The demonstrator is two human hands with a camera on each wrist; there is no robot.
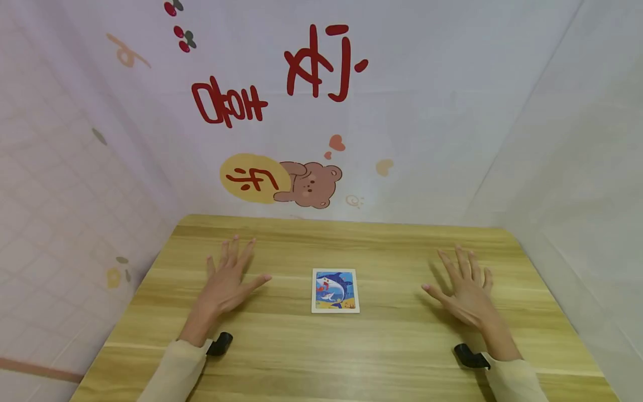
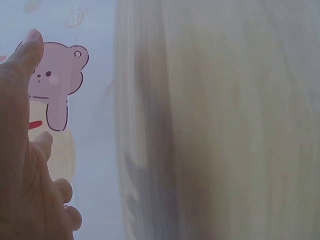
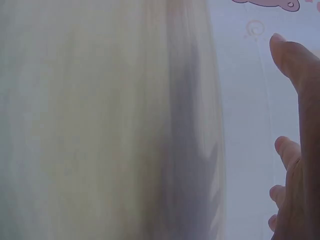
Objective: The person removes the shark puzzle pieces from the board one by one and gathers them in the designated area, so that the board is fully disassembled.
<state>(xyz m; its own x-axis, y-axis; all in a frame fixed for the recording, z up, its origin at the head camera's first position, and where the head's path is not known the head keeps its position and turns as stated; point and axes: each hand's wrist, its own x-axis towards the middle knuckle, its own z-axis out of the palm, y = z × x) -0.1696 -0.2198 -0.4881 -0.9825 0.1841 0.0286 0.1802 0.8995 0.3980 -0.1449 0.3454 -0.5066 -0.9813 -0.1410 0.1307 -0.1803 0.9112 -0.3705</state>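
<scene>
A small square picture [image 1: 335,291] with a white border lies flat near the middle of the wooden table; it shows a blue shark or whale above a sandy sea floor. To its left is my left hand [image 1: 228,282], fingers spread and holding nothing. On the other side, my right hand [image 1: 464,290] is likewise spread, with its thumb toward the picture. Both hands are apart from the picture. In the left wrist view the left hand [image 2: 30,145] shows at the left edge, while the right hand [image 3: 295,140] appears at the right edge of its own wrist view.
The wooden table [image 1: 281,357] meets a white cloth backdrop [image 1: 427,123] printed with red characters and a bear [image 1: 313,187]. Cloth walls [image 1: 593,184] also stand at both sides. Black wrist devices [image 1: 219,344] stick out from the cream sleeves [image 1: 176,371].
</scene>
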